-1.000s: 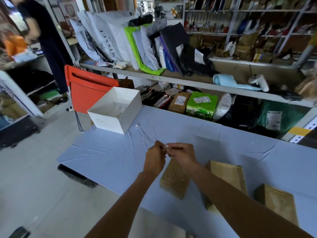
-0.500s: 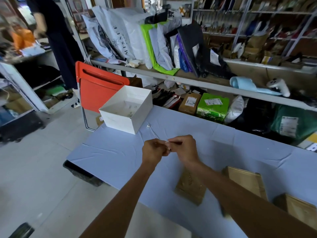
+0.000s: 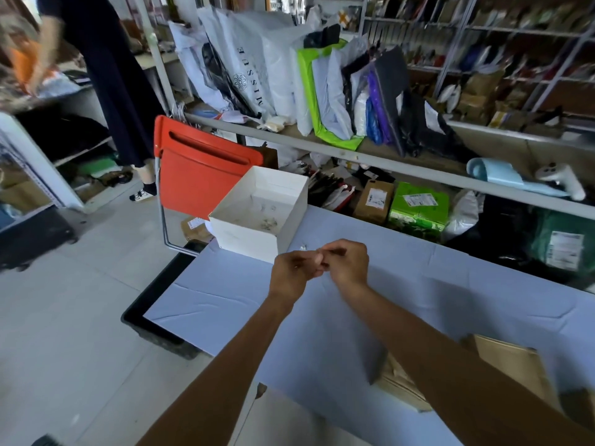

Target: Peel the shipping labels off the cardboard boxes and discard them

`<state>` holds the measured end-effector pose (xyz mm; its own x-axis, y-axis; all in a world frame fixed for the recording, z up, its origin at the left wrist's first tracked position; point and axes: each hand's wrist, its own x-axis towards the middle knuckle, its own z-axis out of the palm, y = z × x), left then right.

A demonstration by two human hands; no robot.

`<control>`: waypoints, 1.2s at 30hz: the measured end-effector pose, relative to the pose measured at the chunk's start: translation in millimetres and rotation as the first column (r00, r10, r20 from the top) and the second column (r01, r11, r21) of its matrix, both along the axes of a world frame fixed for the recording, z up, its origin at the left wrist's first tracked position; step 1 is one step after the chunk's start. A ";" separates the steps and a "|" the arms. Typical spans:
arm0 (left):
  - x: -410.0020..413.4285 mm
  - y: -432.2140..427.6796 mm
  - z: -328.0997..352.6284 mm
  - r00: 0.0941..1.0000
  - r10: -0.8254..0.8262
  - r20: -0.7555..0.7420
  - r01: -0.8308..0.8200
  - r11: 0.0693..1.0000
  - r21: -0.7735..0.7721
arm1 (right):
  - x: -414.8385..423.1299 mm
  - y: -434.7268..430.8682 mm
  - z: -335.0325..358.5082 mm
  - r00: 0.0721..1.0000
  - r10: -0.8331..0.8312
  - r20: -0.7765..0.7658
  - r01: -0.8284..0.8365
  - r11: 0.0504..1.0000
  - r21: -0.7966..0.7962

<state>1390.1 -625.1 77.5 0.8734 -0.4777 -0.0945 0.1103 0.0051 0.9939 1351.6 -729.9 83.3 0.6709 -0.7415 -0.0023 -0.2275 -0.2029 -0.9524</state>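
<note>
Above the blue-covered table (image 3: 225, 300), my left hand (image 3: 291, 270) and my right hand (image 3: 347, 262) meet fingertip to fingertip. Their curled fingers pinch a small label scrap that is almost hidden between them. Just beyond the hands stands an open white box (image 3: 248, 246) with small scraps on its bottom. A tiny white scrap (image 3: 302, 248) lies on the cloth beside it. Two brown cardboard boxes lie at the near right: one (image 3: 512, 358) beyond my right forearm, another (image 3: 399, 384) partly hidden under it.
An orange chair (image 3: 199, 169) stands behind the white box. A black bin (image 3: 154, 320) sits on the floor at the table's left end. Parcels (image 3: 418, 207) and bags (image 3: 328, 85) crowd the shelves behind. A person (image 3: 109, 75) stands at the far left.
Both hands, still pinched together, have moved away from the cardboard boxes and closer to the white box. The boxes now sit lower and further right in view.
</note>
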 end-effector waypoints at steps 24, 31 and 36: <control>164.7 -3.6 -9.9 0.975 0.093 0.203 -0.166 0.911 0.377 | 160.6 -7.5 -8.8 0.947 0.315 -0.067 -0.322 0.929 -0.185; 213.8 9.3 -6.1 0.971 -0.063 0.229 -0.051 0.886 0.461 | 200.0 -5.8 -7.7 0.938 0.331 -0.102 -0.344 0.924 -0.168; 238.6 18.2 -1.2 0.941 -0.212 0.263 0.010 0.797 0.604 | 221.4 -4.7 -14.2 0.934 0.324 -0.153 -0.354 0.898 -0.260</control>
